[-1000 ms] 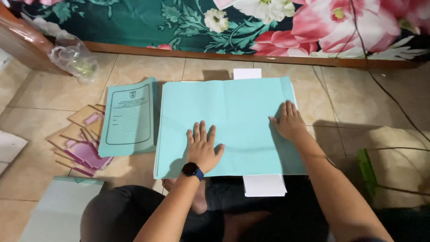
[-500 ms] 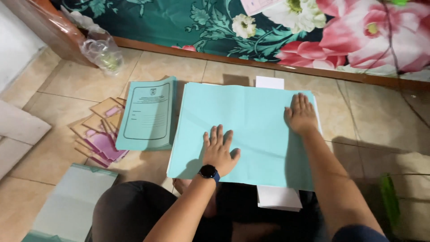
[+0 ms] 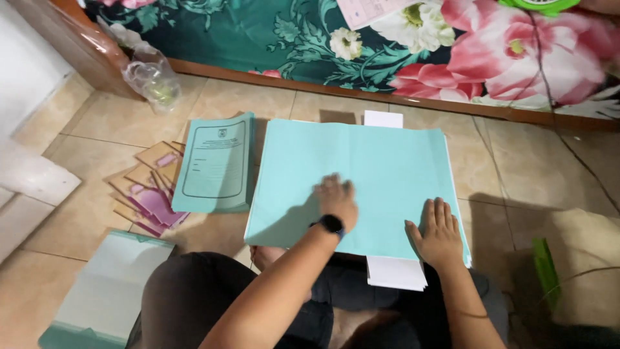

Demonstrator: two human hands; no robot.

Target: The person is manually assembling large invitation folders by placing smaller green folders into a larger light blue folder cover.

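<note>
A large light-teal paper sheet (image 3: 361, 174) lies flat on the tiled floor, covering a stack of white paper (image 3: 395, 273) that pokes out at its near and far edges. My left hand (image 3: 337, 201), with a black watch on the wrist, presses flat on the sheet's lower middle, slightly blurred. My right hand (image 3: 440, 234) lies flat with fingers spread on the sheet's near right part. Neither hand grips anything.
A stack of teal printed booklets (image 3: 218, 165) lies left of the sheet, with brown and pink envelopes (image 3: 150, 192) beside it. Another teal sheet (image 3: 106, 291) lies at lower left. A clear plastic bag (image 3: 154, 79) sits by the floral-covered mattress (image 3: 400, 45). A green item (image 3: 544, 268) lies right.
My right hand slid from the sheet's far right corner down to its near right part. My left hand shifted up and right across the sheet. The camera view moved.
</note>
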